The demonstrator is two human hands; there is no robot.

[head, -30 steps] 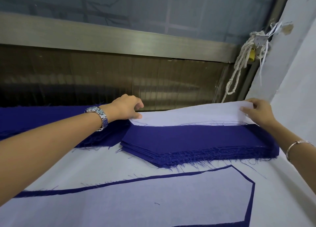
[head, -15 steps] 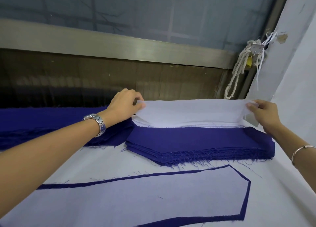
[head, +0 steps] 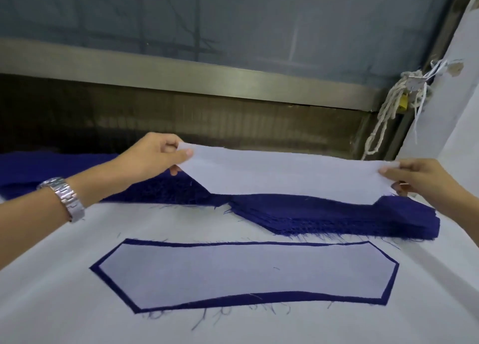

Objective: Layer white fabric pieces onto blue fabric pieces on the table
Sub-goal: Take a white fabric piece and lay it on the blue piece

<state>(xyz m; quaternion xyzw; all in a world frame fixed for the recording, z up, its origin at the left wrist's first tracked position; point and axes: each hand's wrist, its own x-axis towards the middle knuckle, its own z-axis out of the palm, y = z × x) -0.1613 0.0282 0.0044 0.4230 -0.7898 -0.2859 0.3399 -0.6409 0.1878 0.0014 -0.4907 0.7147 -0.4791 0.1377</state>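
Since a moment ago we have lifted the white piece [head: 285, 175] off the blue stack [head: 337, 214]. It hangs stretched across mid-frame, left hand [head: 153, 157] pinching one end, right hand [head: 414, 178] the other, ready for layering. Its lower edge seems barely clear of the stack's top. A finished white-on-blue pair [head: 246, 271] fills the lower centre; open counter [head: 64, 279] lies lower left.

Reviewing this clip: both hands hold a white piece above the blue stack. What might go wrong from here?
1. The white piece is pinched only at its ends by the left hand and right hand; it may land skewed, leaving an uneven blue margin like the layered pair in front.
2. Loose threads fraying from the blue stack may cling to the white cloth.
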